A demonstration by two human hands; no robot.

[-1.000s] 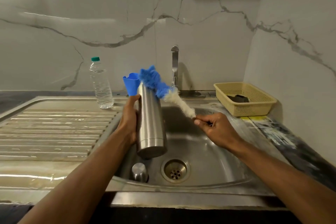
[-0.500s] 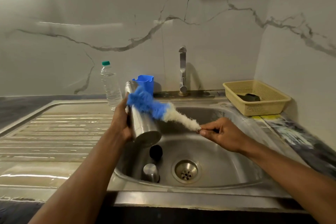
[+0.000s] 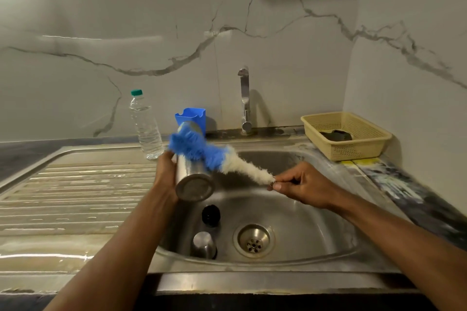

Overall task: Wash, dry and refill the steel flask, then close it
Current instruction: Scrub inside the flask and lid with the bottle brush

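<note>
My left hand [image 3: 165,175] grips the steel flask [image 3: 193,179] over the sink, tilted so its base faces me and its mouth points away. My right hand [image 3: 300,185] pinches the thin end of a bottle brush [image 3: 217,158] with blue and white bristles. The blue head lies across the upper side of the flask, blurred. On the sink floor rest the flask's steel cup cap [image 3: 203,243] and a black stopper [image 3: 211,214].
The steel sink [image 3: 303,222] has a drain [image 3: 254,240] and a tap [image 3: 244,98] behind it. A clear water bottle [image 3: 145,125] and a blue holder [image 3: 192,116] stand at the back. A cream basket [image 3: 346,135] sits at right, a ribbed drainboard [image 3: 70,199] at left.
The flask has tipped from upright to base-toward-me. The brush head has come down from the flask's top onto its side. My view has shifted, and the black stopper now shows.
</note>
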